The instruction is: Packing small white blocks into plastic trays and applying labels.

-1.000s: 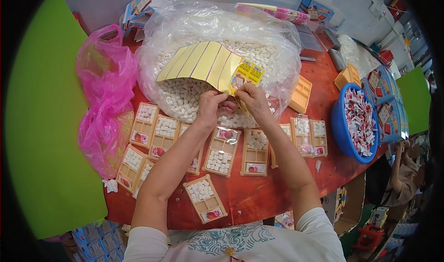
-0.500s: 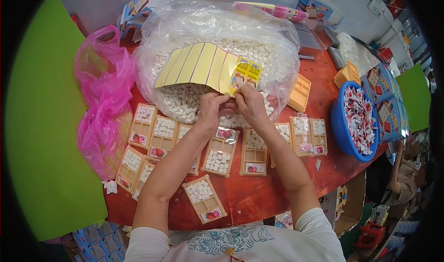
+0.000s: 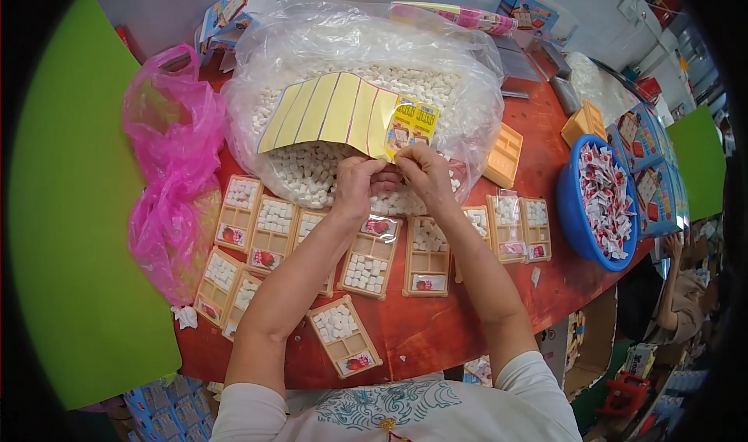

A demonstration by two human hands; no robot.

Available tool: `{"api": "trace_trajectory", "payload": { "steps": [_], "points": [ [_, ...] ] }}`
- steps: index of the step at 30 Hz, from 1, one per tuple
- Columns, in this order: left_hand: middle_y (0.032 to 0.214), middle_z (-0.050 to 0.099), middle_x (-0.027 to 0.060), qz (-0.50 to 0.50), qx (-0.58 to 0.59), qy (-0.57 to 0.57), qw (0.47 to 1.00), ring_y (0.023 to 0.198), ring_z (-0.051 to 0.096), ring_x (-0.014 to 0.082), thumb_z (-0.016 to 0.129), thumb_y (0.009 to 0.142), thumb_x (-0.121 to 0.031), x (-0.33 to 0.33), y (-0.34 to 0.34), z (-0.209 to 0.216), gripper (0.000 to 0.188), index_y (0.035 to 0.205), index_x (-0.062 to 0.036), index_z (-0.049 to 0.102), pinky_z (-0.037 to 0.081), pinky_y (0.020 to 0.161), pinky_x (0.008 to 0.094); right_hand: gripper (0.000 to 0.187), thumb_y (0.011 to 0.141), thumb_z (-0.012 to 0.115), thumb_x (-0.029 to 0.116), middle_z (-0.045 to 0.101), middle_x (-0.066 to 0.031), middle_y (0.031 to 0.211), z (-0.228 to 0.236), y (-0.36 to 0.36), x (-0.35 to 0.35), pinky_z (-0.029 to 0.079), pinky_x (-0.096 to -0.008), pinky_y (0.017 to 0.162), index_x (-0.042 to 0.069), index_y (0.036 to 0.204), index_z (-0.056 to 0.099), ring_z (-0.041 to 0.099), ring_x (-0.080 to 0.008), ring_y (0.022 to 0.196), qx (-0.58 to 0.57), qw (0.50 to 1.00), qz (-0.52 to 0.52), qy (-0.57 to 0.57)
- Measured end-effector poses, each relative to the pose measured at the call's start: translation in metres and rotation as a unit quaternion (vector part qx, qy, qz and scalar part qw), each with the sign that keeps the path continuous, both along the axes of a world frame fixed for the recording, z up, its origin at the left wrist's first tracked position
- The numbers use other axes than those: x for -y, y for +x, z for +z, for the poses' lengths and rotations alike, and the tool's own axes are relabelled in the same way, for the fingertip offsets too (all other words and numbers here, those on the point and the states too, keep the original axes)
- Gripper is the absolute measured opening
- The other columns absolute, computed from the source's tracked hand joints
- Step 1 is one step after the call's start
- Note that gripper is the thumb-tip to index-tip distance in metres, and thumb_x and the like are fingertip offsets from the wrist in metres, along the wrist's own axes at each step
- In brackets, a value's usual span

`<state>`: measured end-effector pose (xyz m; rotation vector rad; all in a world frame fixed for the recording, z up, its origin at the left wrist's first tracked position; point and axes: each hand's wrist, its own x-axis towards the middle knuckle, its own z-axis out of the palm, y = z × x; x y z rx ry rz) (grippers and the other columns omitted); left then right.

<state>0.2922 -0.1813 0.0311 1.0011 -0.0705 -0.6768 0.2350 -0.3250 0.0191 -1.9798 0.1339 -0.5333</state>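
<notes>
A long yellow striped sheet [image 3: 329, 111], with small printed labels at its right end, lies curved over a big clear plastic bag of white pieces [image 3: 304, 175]. At the sheet's lower right corner, my left hand [image 3: 357, 185] is closed, its fingertips pinching the edge. Close beside it my right hand [image 3: 426, 175] is also closed, thumb and finger pinching the same corner. What lies between the fingertips is partly hidden. Below my forearms stand beige compartment trays [image 3: 365, 243] holding white pieces and strawberry-printed packets; one tray [image 3: 360, 347] sits apart, nearer to me.
At the right are a blue basin [image 3: 567, 222] of small packets, printed boxes [image 3: 653, 200] and stacked beige trays [image 3: 505, 155]. A crumpled pink plastic bag [image 3: 167, 146] lies at the left beside a green board [image 3: 78, 208]. Another person [image 3: 686, 302] is at far right.
My right hand has shifted very slightly at the sheet's corner, and the sheet has moved a little to the left. My left hand stays in almost the same place.
</notes>
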Motion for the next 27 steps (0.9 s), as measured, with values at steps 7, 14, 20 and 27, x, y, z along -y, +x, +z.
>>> {"api": "trace_trajectory", "payload": {
  "steps": [7,14,20,27],
  "points": [
    [0.086,0.070,0.0172,0.009,0.014,0.002,1.000,0.070,0.071,0.0226,0.053,0.088,-0.009,-0.005,0.010,-0.003,0.024,0.103,0.0071,0.063,0.058,0.064,0.0309,0.023,0.089,0.063,0.022,0.065,-0.0058,0.082,0.023,0.004,0.028,0.048,-0.0246,0.068,-0.001,0.093,0.066,0.060,-0.0099,0.073,-0.021,0.942,-0.031,0.333],
    [0.085,0.070,0.0142,0.013,0.030,-0.013,0.999,0.067,0.070,0.0195,0.054,0.088,-0.009,0.002,0.000,0.008,0.021,0.100,0.0047,0.065,0.058,0.060,0.0293,0.019,0.085,0.064,0.017,0.058,-0.0167,0.077,0.014,0.007,-0.003,0.047,-0.0375,0.067,-0.002,0.089,0.062,0.059,-0.0255,0.072,0.034,0.989,-0.013,-0.145],
    [0.084,0.070,0.0139,0.013,0.030,-0.007,0.999,0.066,0.069,0.0188,0.054,0.088,-0.009,0.002,0.001,0.010,0.020,0.099,0.0042,0.064,0.056,0.058,0.0280,0.012,0.085,0.061,0.011,0.063,-0.0116,0.087,0.012,0.009,0.023,0.050,-0.0337,0.069,-0.001,0.087,0.062,0.062,-0.0201,0.075,-0.053,0.987,-0.043,0.149],
    [0.083,0.068,0.0150,0.029,0.024,0.032,0.999,0.067,0.069,0.0216,0.049,0.089,-0.008,-0.002,0.019,-0.013,0.020,0.100,0.0043,0.061,0.057,0.059,0.0311,0.016,0.088,0.058,0.005,0.065,-0.0166,0.101,0.049,-0.004,0.124,0.055,-0.0459,0.086,-0.004,0.100,0.063,0.064,-0.0284,0.093,0.084,0.863,-0.066,0.493]
  ]
}}
